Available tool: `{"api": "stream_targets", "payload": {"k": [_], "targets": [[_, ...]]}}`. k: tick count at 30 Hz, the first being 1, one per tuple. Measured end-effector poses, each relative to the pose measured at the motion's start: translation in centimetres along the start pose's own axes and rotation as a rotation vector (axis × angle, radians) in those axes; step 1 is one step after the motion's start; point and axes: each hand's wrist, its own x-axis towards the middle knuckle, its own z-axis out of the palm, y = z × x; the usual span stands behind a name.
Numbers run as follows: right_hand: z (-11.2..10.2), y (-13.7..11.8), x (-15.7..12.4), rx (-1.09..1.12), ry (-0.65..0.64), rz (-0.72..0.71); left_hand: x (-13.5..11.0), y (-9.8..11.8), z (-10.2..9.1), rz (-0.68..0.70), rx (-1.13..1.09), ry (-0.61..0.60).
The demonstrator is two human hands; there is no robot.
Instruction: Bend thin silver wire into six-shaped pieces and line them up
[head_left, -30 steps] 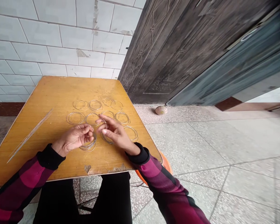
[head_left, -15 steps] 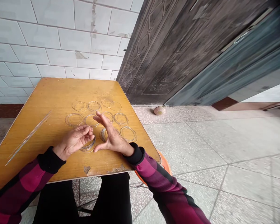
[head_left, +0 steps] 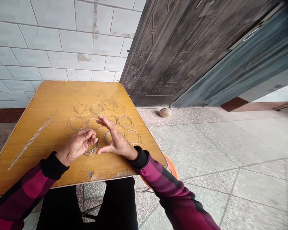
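Note:
My left hand (head_left: pixel 80 143) is held over the near middle of the wooden table, thumb and fingertips pinched together. Whatever is in the pinch, if anything, is too thin to make out. Facing it, my right hand (head_left: pixel 115 140) has its thumb and fingers spread wide. A thick coil of metal wire (head_left: pixel 92 151) lies below and between the hands, partly covered by the left. Another wire coil (head_left: pixel 106 138) is half hidden behind my right hand, and a looser coil (head_left: pixel 132 130) rests just right of it.
Several more thin wire rings (head_left: pixel 97 109) lie in rows farther back on the table (head_left: pixel 60 92). Long straight wires (head_left: pixel 32 140) lie at its left. An orange stool (head_left: pixel 172 167) shows past the right edge. Tiled wall and dark door (head_left: pixel 158 64) stand behind.
The hands keep almost the same pose and place. The whole view has shifted slightly; nothing is visibly picked up or let go.

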Motion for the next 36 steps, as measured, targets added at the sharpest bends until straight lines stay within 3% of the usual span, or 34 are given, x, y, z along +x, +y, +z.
{"api": "stream_targets", "payload": {"k": [14,26,36], "targets": [[0.3,1.3,-0.1,0.156,-0.032,0.054,0.0,0.1,0.2,0.000,0.043,0.043],[0.6,1.2,-0.1,0.330,-0.019,0.167,0.2,0.5,-0.2,-0.055,0.068,-0.036],[1.9,1.9,-0.4,0.401,0.062,0.103,0.4,0.2,-0.3,-0.025,0.051,-0.053]]}}
